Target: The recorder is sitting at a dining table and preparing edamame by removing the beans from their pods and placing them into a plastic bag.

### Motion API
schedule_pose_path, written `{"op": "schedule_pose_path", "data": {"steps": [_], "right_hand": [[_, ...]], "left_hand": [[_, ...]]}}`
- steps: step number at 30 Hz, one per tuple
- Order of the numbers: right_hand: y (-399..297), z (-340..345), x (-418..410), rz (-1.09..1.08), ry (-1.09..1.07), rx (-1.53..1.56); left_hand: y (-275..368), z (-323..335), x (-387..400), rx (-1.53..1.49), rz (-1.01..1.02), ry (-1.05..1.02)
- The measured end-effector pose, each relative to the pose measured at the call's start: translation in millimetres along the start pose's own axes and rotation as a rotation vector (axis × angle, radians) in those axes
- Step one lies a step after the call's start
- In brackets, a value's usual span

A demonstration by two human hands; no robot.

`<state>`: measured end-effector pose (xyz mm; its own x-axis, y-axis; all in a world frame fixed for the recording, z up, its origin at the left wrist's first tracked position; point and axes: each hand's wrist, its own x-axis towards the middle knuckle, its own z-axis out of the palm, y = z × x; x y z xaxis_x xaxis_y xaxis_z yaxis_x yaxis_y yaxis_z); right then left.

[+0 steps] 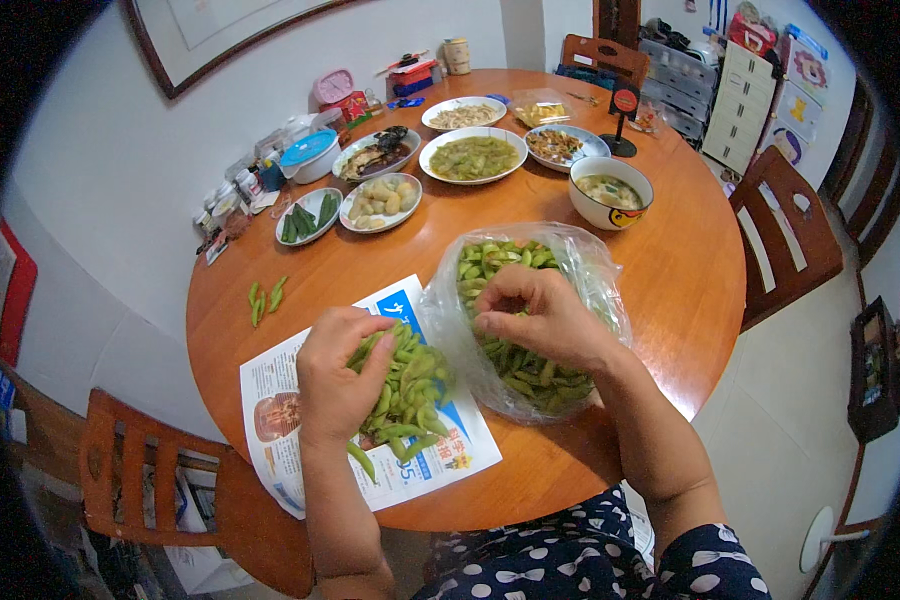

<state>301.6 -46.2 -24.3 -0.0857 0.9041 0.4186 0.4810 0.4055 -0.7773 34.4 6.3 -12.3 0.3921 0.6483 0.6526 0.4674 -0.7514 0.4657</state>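
Observation:
A heap of green soybean pods (412, 382) lies on a printed newspaper sheet (450, 480) before me. My left hand (345, 379) hovers at the heap's left side, thumb and forefinger close together; whether a pod is between them is unclear. To the right, a clear plastic bag (600, 262) stands with its mouth spread, full of more pods (529, 375). Over the bag's opening is my right hand (544, 315), fingers curled and thumb bent toward them. I cannot make out anything in its grasp. A few loose pods (257, 304) rest on the wood beyond the sheet's upper left corner.
The round wooden table (675, 300) carries several dishes, among them a plate of okra (309, 217), a plate of pale oval pieces (381, 202) and a soup bowl (611, 193). Jars and boxes line the wall side. Wooden chairs (784, 232) stand around it.

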Motion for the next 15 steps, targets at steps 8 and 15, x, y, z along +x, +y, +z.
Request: {"op": "schedule_pose_path", "data": {"steps": [8,15], "right_hand": [[-24.4,26.7,-7.1,0.09,-0.132,0.398],[-32.0,24.9,-7.8,0.006,-0.079,0.417]], "left_hand": [[12.5,12.2,-0.3,-0.125,0.163,-0.122],[9.4,10.9,-0.3,-0.1,0.205,-0.081]]}}
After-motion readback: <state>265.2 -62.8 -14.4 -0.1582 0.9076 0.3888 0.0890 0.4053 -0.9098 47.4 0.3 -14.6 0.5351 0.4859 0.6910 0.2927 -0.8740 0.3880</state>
